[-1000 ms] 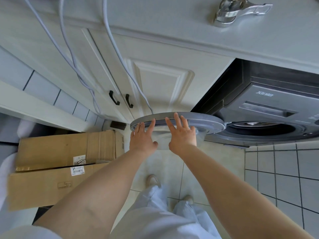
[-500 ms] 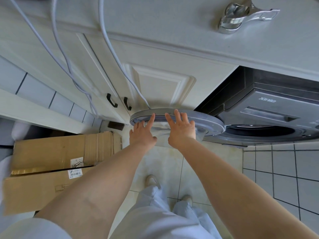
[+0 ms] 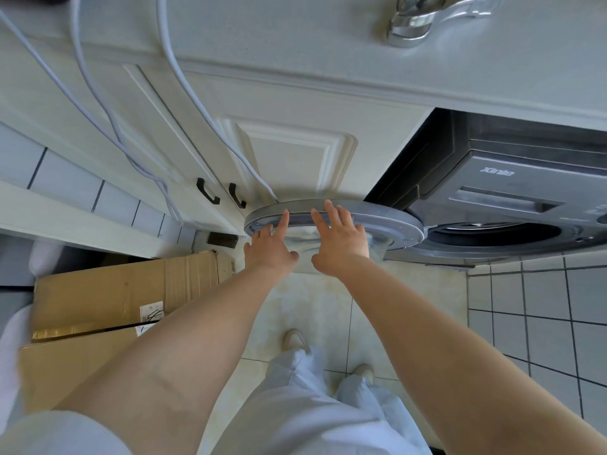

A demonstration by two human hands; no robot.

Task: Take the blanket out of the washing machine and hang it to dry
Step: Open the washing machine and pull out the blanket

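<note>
The task was judged to be at its very start: the round door [image 3: 335, 221] of the washing machine [image 3: 512, 192] was seen swung wide open toward nine o'clock of the drum opening [image 3: 492, 236], so access had been gained, but no blanket could be made out anywhere in the head view. The drum mouth appeared only as a dark ring, and whether the blanket lay inside could not be told; removal and hanging were therefore judged to be wholly left to do. The left hand [image 3: 269, 249] was laid flat against the door's inner side, its fingers [image 3: 284, 220] straight and slightly spread, the fingertips reaching the grey rim at twelve o'clock of the palm. The right hand [image 3: 338, 243] was placed just beside it at three o'clock, fingers likewise extended and apart, pressed on the door and curled round nothing. If the blanket was in the drum, it lay at about three o'clock of both hands, well apart from the fingers and beyond the door's hinge side. Cardboard boxes [image 3: 108, 300] were seen on the floor at eight o'clock of the hands, and white cables [image 3: 98, 103] hung across the cabinet [image 3: 289, 159] behind the door.
</note>
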